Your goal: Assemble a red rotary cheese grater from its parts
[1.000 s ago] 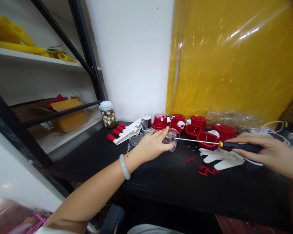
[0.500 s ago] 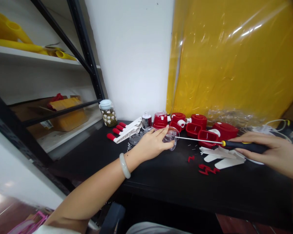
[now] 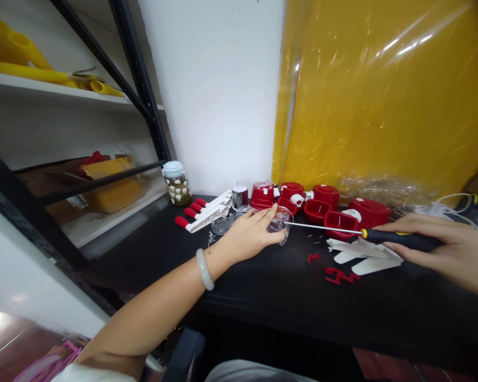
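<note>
My left hand (image 3: 252, 233) is closed over a clear plastic cup-like part (image 3: 284, 217), fingers on top and thumb along its near side. In my right hand (image 3: 454, 254) is a screwdriver (image 3: 400, 240) with a dark handle and yellow collar. Its long metal shaft points left, and the tip meets the clear part beside my left thumb; the exact contact is hard to make out. Below the shaft lie white flat handle pieces (image 3: 368, 257) and small red clips (image 3: 341, 276). Clear ring-shaped pieces (image 3: 221, 225) rest left of my left hand.
Red plastic housings (image 3: 324, 196) and open red cups (image 3: 336, 224) line the back of the black table (image 3: 287, 297). White handles with red grips (image 3: 203, 212) and a lidded jar (image 3: 177, 184) stand at left. A shelf rack (image 3: 143, 79) borders the table's left side.
Almost nothing differs. The view has shifted very slightly; both hands keep their hold on the clear part and the screwdriver.
</note>
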Tool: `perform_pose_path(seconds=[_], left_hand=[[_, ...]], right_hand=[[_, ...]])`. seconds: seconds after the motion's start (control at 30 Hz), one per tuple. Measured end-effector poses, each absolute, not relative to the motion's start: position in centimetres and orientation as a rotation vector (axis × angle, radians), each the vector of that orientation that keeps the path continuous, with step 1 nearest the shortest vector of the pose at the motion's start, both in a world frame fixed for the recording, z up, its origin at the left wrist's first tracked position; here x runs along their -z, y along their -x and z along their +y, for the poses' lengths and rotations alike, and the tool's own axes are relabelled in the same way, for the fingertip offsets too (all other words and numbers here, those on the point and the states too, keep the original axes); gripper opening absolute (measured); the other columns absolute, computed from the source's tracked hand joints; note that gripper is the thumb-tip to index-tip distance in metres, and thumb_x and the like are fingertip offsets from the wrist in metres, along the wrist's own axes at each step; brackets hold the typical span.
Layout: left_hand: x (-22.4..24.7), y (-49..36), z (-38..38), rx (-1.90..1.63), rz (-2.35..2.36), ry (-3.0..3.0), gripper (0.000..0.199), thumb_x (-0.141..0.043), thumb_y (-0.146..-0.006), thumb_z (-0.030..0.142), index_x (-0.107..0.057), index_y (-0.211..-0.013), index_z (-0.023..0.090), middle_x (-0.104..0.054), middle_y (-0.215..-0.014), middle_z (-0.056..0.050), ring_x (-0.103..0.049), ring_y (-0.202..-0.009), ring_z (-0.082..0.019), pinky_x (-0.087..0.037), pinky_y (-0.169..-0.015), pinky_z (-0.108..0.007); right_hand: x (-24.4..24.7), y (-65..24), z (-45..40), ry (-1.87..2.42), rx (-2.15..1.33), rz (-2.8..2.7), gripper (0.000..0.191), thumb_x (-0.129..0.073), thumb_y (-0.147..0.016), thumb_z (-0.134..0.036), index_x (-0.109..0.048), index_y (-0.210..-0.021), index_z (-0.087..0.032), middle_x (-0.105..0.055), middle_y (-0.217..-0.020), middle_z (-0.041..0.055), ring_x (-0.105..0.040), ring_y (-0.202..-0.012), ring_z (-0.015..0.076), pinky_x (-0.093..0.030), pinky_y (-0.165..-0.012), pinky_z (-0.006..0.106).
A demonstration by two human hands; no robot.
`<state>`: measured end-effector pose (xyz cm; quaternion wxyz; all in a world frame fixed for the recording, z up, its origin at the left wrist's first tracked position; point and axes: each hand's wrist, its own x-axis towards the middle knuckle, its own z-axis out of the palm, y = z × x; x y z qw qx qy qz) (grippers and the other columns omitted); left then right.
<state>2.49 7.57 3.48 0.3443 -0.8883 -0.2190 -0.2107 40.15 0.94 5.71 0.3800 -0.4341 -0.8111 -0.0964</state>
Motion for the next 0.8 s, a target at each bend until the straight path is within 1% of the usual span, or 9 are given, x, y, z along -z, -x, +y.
perform_pose_path(seconds=[0.17,0.3,0.33,0.47,0.57,0.67,0.7,0.73,0.8], left_hand=[[-3.4,-2.4,7.7,0.550,-0.580,2.306,0.022,-0.053,-0.095,0.022,-0.062,-0.113,0.029,-0.048,-0.147,-0.017,-0.060,-0.120,-0.029,-0.051,-0.091,-0.045],[-3.3,-2.4,7.8,0.553,-0.581,2.305,0.023,-0.053,-0.094,0.021,-0.062,-0.114,0.029,-0.048,-0.147,-0.017,-0.061,-0.119,-0.029,-0.052,-0.091,-0.045],[-3.3,-2.5,7.8,0.554,-0.579,2.304,0.023,-0.053,-0.094,0.021,-0.062,-0.114,0.029,-0.048,-0.146,-0.017,-0.061,-0.118,-0.029,-0.052,-0.090,-0.046],[-3.4,-2.5,7.8,0.568,-0.585,2.297,0.023,-0.053,-0.094,0.020,-0.062,-0.113,0.028,-0.049,-0.146,-0.017,-0.061,-0.118,-0.029,-0.052,-0.090,-0.046],[-3.5,-2.5,7.7,0.564,-0.604,2.304,0.021,-0.052,-0.095,0.023,-0.062,-0.113,0.028,-0.048,-0.146,-0.018,-0.060,-0.119,-0.029,-0.052,-0.090,-0.046],[-3.5,-2.5,7.8,0.559,-0.614,2.309,0.021,-0.052,-0.095,0.024,-0.061,-0.114,0.029,-0.048,-0.147,-0.018,-0.061,-0.118,-0.029,-0.052,-0.090,-0.046],[-3.5,-2.4,7.8,0.559,-0.615,2.310,0.021,-0.053,-0.095,0.024,-0.061,-0.114,0.029,-0.048,-0.146,-0.018,-0.061,-0.118,-0.030,-0.052,-0.090,-0.047],[-3.4,-2.4,7.8,0.560,-0.616,2.311,0.021,-0.053,-0.095,0.024,-0.061,-0.114,0.029,-0.049,-0.146,-0.018,-0.061,-0.118,-0.030,-0.052,-0.090,-0.047],[-3.4,-2.4,7.8,0.562,-0.617,2.312,0.020,-0.053,-0.095,0.024,-0.061,-0.113,0.028,-0.048,-0.146,-0.018,-0.061,-0.119,-0.030,-0.051,-0.091,-0.048]], right_hand=[[-5.4,-40.2,0.9,1.185,0.208,-2.051,0.028,-0.069,-0.076,-0.053,-0.075,-0.097,-0.035,-0.078,-0.094,-0.0018,-0.072,-0.083,0.0238,-0.059,-0.075,0.035],[-5.1,-40.3,1.0,1.316,0.122,-1.975,0.034,-0.066,-0.076,-0.057,-0.074,-0.098,-0.032,-0.078,-0.093,0.0007,-0.073,-0.078,0.0239,-0.059,-0.059,0.030],[-5.0,-40.2,1.0,1.342,0.085,-1.937,0.037,-0.066,-0.076,-0.058,-0.072,-0.100,-0.031,-0.077,-0.093,0.0018,-0.073,-0.078,0.0238,-0.059,-0.058,0.029],[-4.7,-40.2,1.0,1.316,-0.071,-1.864,0.045,-0.070,-0.072,-0.056,-0.060,-0.106,-0.028,-0.070,-0.095,0.0029,-0.071,-0.080,0.0211,-0.059,-0.064,0.026],[-4.4,-40.9,1.1,1.232,-0.081,-1.933,0.039,-0.071,-0.072,-0.048,-0.055,-0.102,-0.028,-0.062,-0.099,0.0021,-0.068,-0.081,0.0176,-0.056,-0.064,0.022],[-4.2,-42.0,1.2,1.133,-0.024,-1.972,0.030,-0.071,-0.074,-0.045,-0.057,-0.095,-0.028,-0.062,-0.100,0.0022,-0.065,-0.090,0.0186,-0.055,-0.077,0.026],[-4.2,-42.2,1.1,1.140,-0.013,-1.967,0.030,-0.071,-0.074,-0.047,-0.058,-0.093,-0.028,-0.063,-0.099,0.0025,-0.065,-0.090,0.0193,-0.054,-0.077,0.027],[-4.2,-42.4,1.1,1.169,-0.012,-1.957,0.031,-0.071,-0.074,-0.049,-0.061,-0.093,-0.028,-0.064,-0.098,0.0028,-0.065,-0.088,0.0198,-0.054,-0.075,0.028],[-4.4,-42.2,1.0,1.252,-0.050,-1.916,0.036,-0.067,-0.077,-0.055,-0.064,-0.100,-0.028,-0.067,-0.088,0.0029,-0.066,-0.074,0.0192,-0.055,-0.065,0.029]])
